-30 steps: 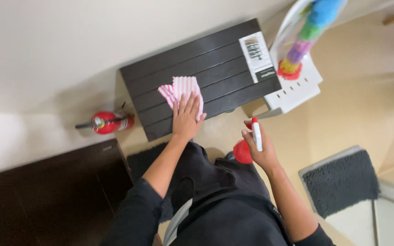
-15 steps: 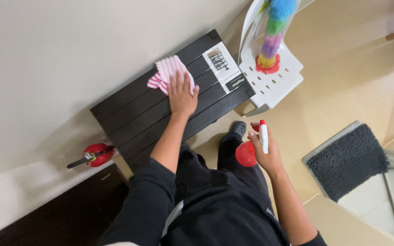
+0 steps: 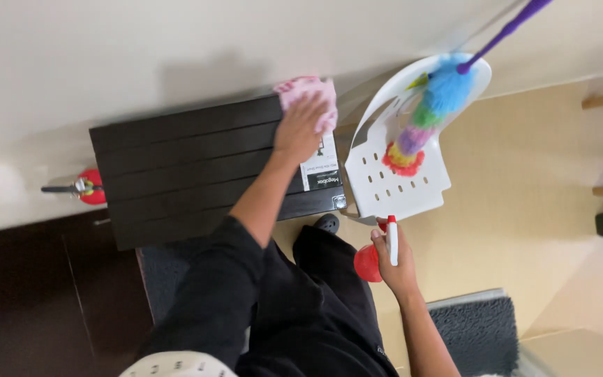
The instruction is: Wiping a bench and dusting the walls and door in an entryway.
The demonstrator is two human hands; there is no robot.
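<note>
Left hand [image 3: 300,129] now flat on pink cloth [image 3: 306,95], fingers spread, shifted to far right corner of dark slatted cabinet top [image 3: 176,167] by wall; right hand [image 3: 393,260] unchanged, fingers wrapped around red spray bottle [image 3: 371,260] near white stool [image 3: 403,178].

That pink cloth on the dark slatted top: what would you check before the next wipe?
1. Left hand flat on the pink cloth: ok.
2. Cloth lies on the dark slatted top: ok, at its far right corner.
3. Right hand grips the red spray bottle: ok.
4. Nozzle direction: cannot tell.
5. White label beside the cloth, dry: cannot tell.
6. White chair with the duster stands apart from the cloth: ok.
</note>
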